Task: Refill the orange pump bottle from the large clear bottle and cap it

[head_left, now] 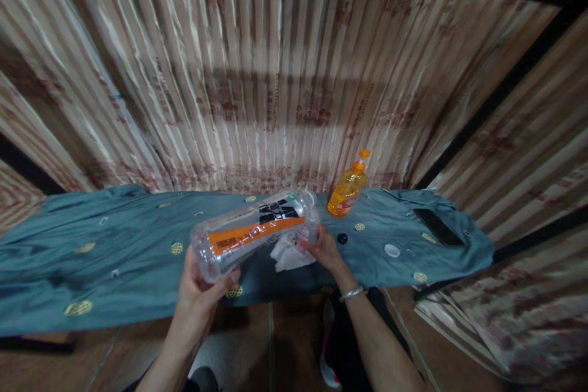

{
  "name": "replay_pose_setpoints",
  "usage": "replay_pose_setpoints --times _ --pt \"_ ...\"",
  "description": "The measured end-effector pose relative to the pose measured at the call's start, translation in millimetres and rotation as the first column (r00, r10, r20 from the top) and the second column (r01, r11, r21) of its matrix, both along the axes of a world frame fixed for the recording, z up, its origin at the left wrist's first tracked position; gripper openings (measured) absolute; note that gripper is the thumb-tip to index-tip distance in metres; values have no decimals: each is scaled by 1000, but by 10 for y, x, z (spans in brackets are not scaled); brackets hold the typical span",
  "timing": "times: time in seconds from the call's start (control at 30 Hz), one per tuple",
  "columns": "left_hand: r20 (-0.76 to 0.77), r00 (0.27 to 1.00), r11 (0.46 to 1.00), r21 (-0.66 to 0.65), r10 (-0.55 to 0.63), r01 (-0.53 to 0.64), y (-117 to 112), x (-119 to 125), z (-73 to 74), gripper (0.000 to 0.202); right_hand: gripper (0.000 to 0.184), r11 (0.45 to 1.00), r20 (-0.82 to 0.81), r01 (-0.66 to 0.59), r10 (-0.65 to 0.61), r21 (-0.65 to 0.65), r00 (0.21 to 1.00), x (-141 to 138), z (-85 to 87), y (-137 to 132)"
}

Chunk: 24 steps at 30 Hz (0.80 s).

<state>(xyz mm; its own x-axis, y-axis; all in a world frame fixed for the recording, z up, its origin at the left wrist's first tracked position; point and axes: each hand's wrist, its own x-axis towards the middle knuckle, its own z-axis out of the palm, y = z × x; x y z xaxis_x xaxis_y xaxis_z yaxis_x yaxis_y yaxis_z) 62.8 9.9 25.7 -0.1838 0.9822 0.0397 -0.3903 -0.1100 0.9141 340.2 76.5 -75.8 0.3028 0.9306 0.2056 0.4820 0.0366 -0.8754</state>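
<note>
A large clear plastic bottle (250, 220) with an orange and black label is held tilted above the cloth-covered surface. My left hand (202, 282) is closed around its bottom end. Near its neck end, my right hand (324, 250) is closed on a crumpled white tissue (291, 254), which hangs down below the bottle. The right hand's thumb shows on the tissue, while the bottle hides most of its other fingers. A small black bottle cap (342, 237) lies on the cloth just beyond the right hand.
An orange pump bottle (348, 193) stands at the back of the blue-green cloth (138, 245). To the right lie a round white disc (392, 250) and a black phone (438, 226). Patterned curtain (275, 73) hangs behind, with dark frame bars on both sides.
</note>
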Motion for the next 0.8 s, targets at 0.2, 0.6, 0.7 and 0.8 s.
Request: replay_pose_setpoints --times 0.2,0.6,0.7,0.8 --pt "-24 1000 1000 -5 17 -17 6 -6 -8 82 46 1000 18 4 -4 0 1000 10 -4 -4" --pt "-23 999 1000 -7 27 -28 1 1 4 80 48 1000 -10 1 -1 -2 1000 11 -26 -10" --pt "-20 1000 1000 2 15 -15 3 8 21 82 47 1000 -9 1 -1 -7 1000 18 -28 -10" --pt "-18 1000 1000 17 -6 6 5 12 24 82 49 1000 -6 2 -2 -15 1000 24 -25 -8"
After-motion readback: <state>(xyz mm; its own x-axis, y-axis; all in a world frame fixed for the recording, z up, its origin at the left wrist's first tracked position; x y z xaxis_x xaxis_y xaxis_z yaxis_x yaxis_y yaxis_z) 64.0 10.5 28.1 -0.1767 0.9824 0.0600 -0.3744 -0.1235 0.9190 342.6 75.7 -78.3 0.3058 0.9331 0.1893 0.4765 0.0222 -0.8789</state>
